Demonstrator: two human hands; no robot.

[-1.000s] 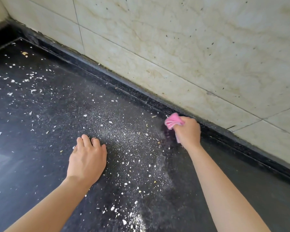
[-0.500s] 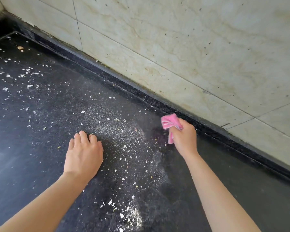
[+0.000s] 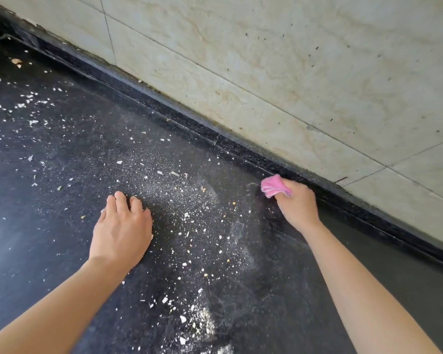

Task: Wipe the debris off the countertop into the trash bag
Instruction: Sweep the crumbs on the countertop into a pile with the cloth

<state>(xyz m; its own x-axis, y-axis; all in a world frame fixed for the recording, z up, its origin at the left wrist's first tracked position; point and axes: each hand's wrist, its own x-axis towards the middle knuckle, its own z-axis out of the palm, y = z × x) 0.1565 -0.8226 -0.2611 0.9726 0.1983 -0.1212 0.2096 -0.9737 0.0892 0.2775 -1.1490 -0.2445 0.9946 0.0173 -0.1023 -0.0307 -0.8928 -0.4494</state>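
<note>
A black speckled countertop (image 3: 62, 251) is strewn with white crumbs and fine dust (image 3: 189, 226), thickest between my two hands and toward the near edge. My right hand (image 3: 297, 205) is shut on a bunched pink cloth (image 3: 274, 186), pressing it to the counter close to the black back ledge. Flat on the counter, palm down with fingers together, my left hand (image 3: 122, 228) rests left of the dust patch and holds nothing. No trash bag is in view.
A raised black ledge (image 3: 215, 134) runs along the back of the counter under a beige tiled wall (image 3: 292, 72) with dark specks. More scattered white flakes (image 3: 23, 106) lie at the far left. The counter right of my right arm looks wiped.
My right hand with the pink cloth has shifted a little right and back toward the ledge. The left hand stays flat in place.
</note>
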